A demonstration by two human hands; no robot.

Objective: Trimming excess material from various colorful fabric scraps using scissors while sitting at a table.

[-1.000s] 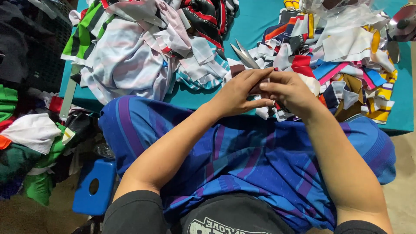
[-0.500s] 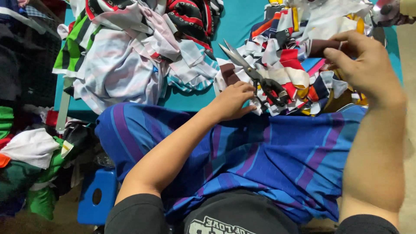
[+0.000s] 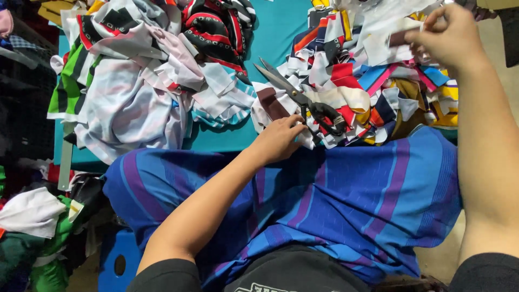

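My left hand point(image 3: 278, 139) rests on the near edge of a heap of cut cloth scraps point(image 3: 373, 81), its fingers touching a white scrap just left of the black-handled scissors point(image 3: 308, 105). The scissors lie open on the heap, blades pointing up and left. Raised over the far right of the heap, my right hand point(image 3: 448, 38) pinches a small dark brown cloth piece point(image 3: 399, 38) between thumb and fingers. A blue and purple striped garment point(image 3: 346, 200) is spread over my lap below both arms.
A teal table top point(image 3: 281, 27) carries a second pile of striped and white garments point(image 3: 146, 81) at the left. More cloth point(image 3: 32, 227) lies heaped on the floor at the left, beside a blue plastic stool point(image 3: 116, 259).
My hands were together at the heap's near edge. The right hand has since lifted away up and right with a small brown piece, and the scissors now lie uncovered.
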